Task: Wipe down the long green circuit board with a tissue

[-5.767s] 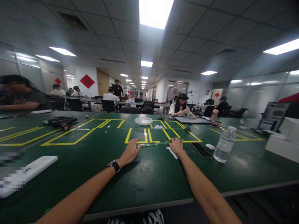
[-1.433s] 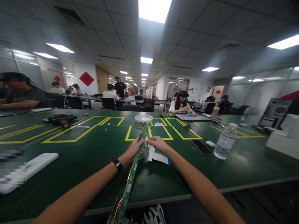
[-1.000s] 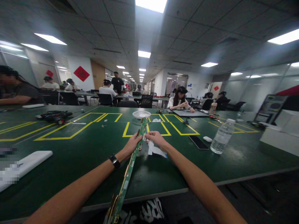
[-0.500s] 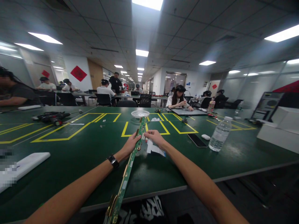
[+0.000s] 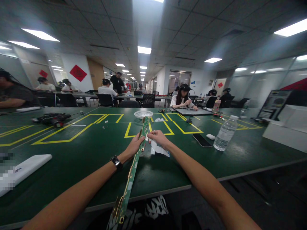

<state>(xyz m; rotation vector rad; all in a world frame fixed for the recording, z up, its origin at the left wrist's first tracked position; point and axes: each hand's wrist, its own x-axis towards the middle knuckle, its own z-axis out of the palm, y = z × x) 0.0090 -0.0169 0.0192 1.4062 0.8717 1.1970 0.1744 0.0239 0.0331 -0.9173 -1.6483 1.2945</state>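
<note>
A long, narrow green circuit board with gold-coloured parts along its edge runs from near my lap up over the table, tilted away from me. My left hand is closed around its upper part. At the board's right edge, my right hand pinches with thumb and fingers. From these fingers hangs a white flat ribbon cable, folded, with a blue end. Whether the cable's upper end sits in the board is hidden by the fingertips. Just beyond the board's far end is a clear round dish.
On the green table a phone, a white case and a water bottle lie to the right. White boxes stand further right. A black device and a white slab are left. A co-worker sits opposite.
The view has tilted down slightly, so the room sits a little higher in the picture. Both hands keep their places on the board and cable, with hardly any movement.
</note>
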